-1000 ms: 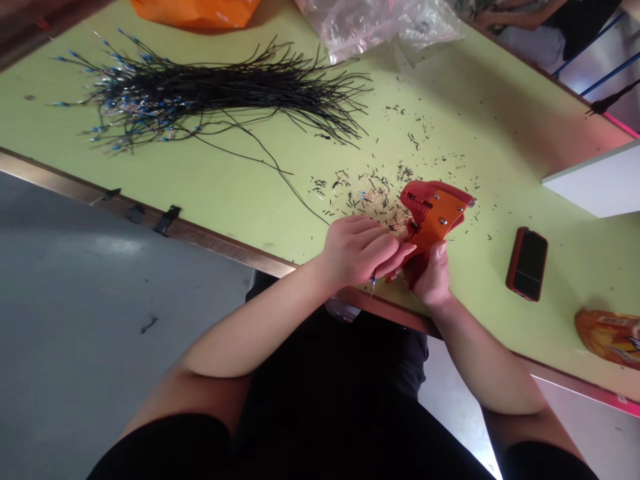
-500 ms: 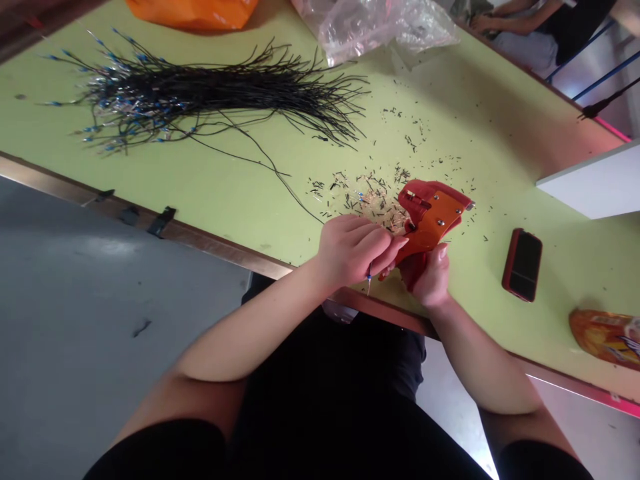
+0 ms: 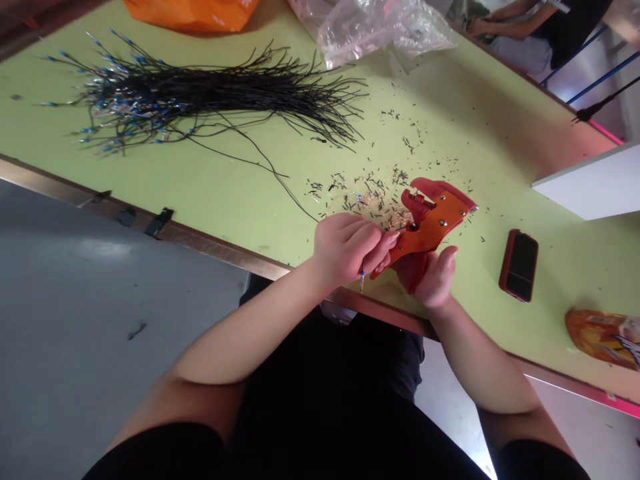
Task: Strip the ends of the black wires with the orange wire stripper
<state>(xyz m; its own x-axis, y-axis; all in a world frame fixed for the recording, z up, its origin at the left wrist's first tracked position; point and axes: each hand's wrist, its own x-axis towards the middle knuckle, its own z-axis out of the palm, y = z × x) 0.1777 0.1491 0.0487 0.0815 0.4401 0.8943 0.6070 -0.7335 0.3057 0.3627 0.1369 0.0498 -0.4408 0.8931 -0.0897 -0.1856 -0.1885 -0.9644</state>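
Observation:
My right hand [image 3: 434, 277] grips the handles of an orange-red crimping tool [image 3: 430, 217] held over the near edge of the green table [image 3: 240, 193]. My left hand [image 3: 347, 248] is closed on a thin black wire [image 3: 361, 277] with a blue-sleeved tip poking out below the fingers, right beside the tool's jaws. The rest of that wire trails away across the table toward a large bundle of black wires [image 3: 200, 97] with blue tips at the far left.
Small wire offcuts [image 3: 373, 193] litter the table in front of the tool. A red-cased phone [image 3: 519, 265] lies to the right, a snack packet [image 3: 603, 337] at the right edge. A clear plastic bag [image 3: 370, 23], an orange bag [image 3: 193, 13] and a white box [image 3: 590, 183] sit farther off. A person [image 3: 530, 30] sits beyond.
The tool's handles have spread apart and my right hand's fingers have loosened around them. My left hand has shifted slightly left and down with the wire.

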